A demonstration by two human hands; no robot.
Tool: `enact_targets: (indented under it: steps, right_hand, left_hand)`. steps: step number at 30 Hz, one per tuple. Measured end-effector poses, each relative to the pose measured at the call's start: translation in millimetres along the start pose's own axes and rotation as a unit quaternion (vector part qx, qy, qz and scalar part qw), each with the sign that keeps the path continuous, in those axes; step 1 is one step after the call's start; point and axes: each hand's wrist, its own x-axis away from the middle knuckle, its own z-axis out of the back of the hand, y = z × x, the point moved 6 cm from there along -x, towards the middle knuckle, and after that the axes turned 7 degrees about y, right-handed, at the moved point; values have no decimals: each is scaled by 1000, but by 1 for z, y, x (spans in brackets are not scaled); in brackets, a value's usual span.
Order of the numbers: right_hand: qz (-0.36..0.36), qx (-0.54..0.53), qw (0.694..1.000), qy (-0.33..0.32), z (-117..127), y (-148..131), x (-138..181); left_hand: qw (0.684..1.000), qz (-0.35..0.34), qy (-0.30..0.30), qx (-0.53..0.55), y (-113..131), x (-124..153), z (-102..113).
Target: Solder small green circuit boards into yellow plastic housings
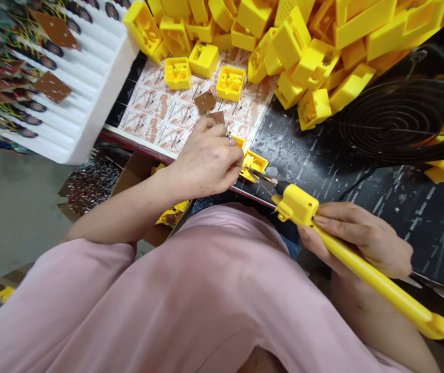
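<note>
My left hand (206, 158) is closed around a small yellow plastic housing (253, 165) at the near edge of the table. A ring shows on one finger. My right hand (356, 238) grips a long yellow soldering iron (361, 264). Its metal tip (259, 176) touches the housing by my left fingers. Two small brown circuit boards (205, 101) lie just beyond my left hand on a printed sheet (155, 119).
A large heap of yellow housings (303, 41) fills the back of the table. A black wire fan guard (404, 119) stands at the right. A white foam tray (82, 77) with wired boards sits at the left. Cardboard boxes (128, 176) stand below the table.
</note>
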Motion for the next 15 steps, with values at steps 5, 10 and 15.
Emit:
enact_targets:
  steps: [5,10,15]
  right_hand:
    - [49,8,998,-45,-1,-8,-12]
    - [45,7,992,-116,1,-8,-8]
    - [24,8,999,-35,14,2,0]
  left_hand:
    - [1000,-8,-3,-1,1,-1,-1]
    - [999,-32,-27,-31,2,-3,-2]
    - [997,-40,-37,-48,2,-5,-3]
